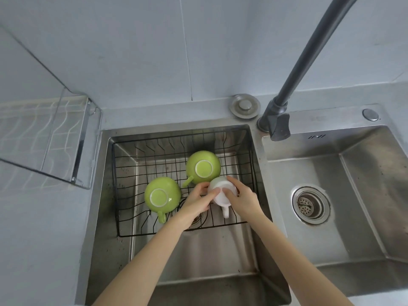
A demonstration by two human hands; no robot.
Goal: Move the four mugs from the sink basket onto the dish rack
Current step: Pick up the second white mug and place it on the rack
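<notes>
Gripping the white mug (221, 191) with both hands is what you've got going on: your left hand (197, 200) wraps its fingers (213, 193) over the left side of the upturned base, and your right hand (241, 198) curls around the right side, thumb lying across the glossy bottom, so both are closed on that one mug. It's upside down, smooth glazed ceramic, with its chunky handle (226, 212) sticking out toward you between your wrists. Just beyond your fingertips sits a green mug (203, 166), also flipped, round and shiny, with a pale unglazed ring on its base and its handle poking down-left, nearly touching your left fingers. Off to the left of your left hand there's a second green mug (162, 194) of the same bulbous shape, inverted, handle pointing toward you. All three are in the black wire sink basket (136, 149), a thin-rod grid sitting inside the brushed stainless left basin (212, 257). I only see three mugs. Way off left of your hands, up on the pale counter, is the dish rack (47, 138), white wavy wires with a chrome frame, nothing on it that I can make out. Right of your right hand is the other steel basin with its round perforated strainer (309, 205), and the dark matte faucet (309, 56) arches overhead.
</notes>
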